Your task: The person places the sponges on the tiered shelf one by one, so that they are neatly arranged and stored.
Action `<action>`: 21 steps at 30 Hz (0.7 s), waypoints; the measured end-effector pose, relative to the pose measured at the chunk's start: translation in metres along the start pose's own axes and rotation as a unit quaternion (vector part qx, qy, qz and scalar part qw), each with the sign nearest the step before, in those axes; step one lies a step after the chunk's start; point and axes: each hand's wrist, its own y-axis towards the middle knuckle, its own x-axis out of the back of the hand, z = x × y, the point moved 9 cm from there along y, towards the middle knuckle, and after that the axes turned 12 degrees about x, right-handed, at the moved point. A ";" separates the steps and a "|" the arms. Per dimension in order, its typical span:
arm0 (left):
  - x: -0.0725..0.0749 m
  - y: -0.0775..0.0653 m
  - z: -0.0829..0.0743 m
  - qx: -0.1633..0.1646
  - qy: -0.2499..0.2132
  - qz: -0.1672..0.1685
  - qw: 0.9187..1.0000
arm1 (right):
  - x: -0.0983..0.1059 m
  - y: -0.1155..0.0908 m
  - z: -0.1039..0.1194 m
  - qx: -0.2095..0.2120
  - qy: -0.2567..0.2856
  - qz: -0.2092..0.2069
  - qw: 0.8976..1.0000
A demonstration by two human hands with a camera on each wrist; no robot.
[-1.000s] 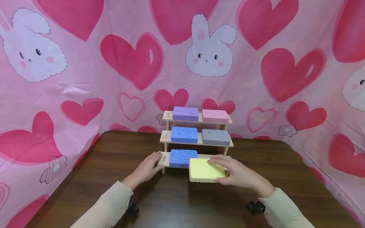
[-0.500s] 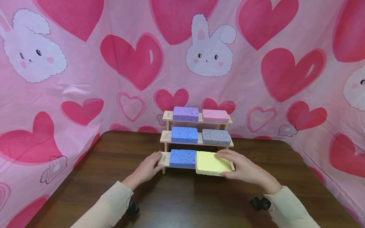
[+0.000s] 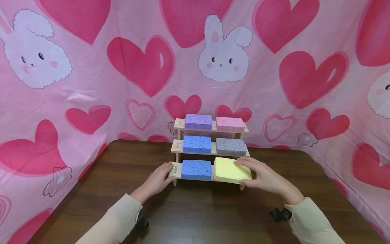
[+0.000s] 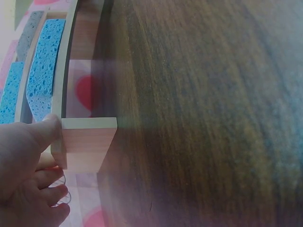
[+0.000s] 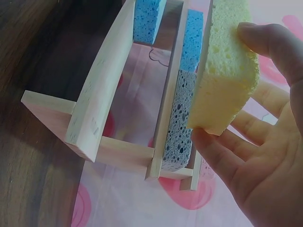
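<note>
My right hand (image 3: 265, 174) grips a yellow sponge (image 3: 230, 169) by its right end, over the right part of the bottom step of a three-tier wooden rack (image 3: 176, 145). In the right wrist view, a gap shows between the yellow sponge (image 5: 222, 71) and the bottom board (image 5: 102, 90). My left hand (image 3: 156, 179) holds the left end of that bottom step, thumb on its front edge (image 4: 47, 127). Beside the yellow sponge, a blue sponge (image 3: 196, 169) lies on the bottom step.
A second blue sponge (image 3: 196, 144) and a grey sponge (image 3: 231, 146) lie on the middle step. The top step bears a purple sponge (image 3: 198, 122) and a pink sponge (image 3: 230, 124). A pink cloth (image 3: 140, 27) hangs behind the brown wooden table (image 3: 195, 217).
My right hand has carried the yellow sponge back and to the right, from in front of the rack to over its bottom step. The left hand has stayed in place.
</note>
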 end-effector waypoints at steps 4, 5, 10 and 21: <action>0.000 0.000 -0.001 -0.002 0.001 -0.002 1.000 | 0.000 0.000 -0.003 0.000 0.000 -0.003 1.000; 0.000 0.000 -0.001 -0.003 0.002 -0.002 1.000 | 0.000 0.000 -0.004 -0.001 0.000 -0.003 1.000; 0.001 -0.001 -0.003 -0.011 0.003 -0.007 1.000 | 0.000 -0.001 -0.010 -0.007 -0.007 -0.006 1.000; 0.000 -0.001 -0.002 0.003 0.003 0.000 1.000 | -0.004 -0.004 -0.023 -0.007 -0.002 -0.017 1.000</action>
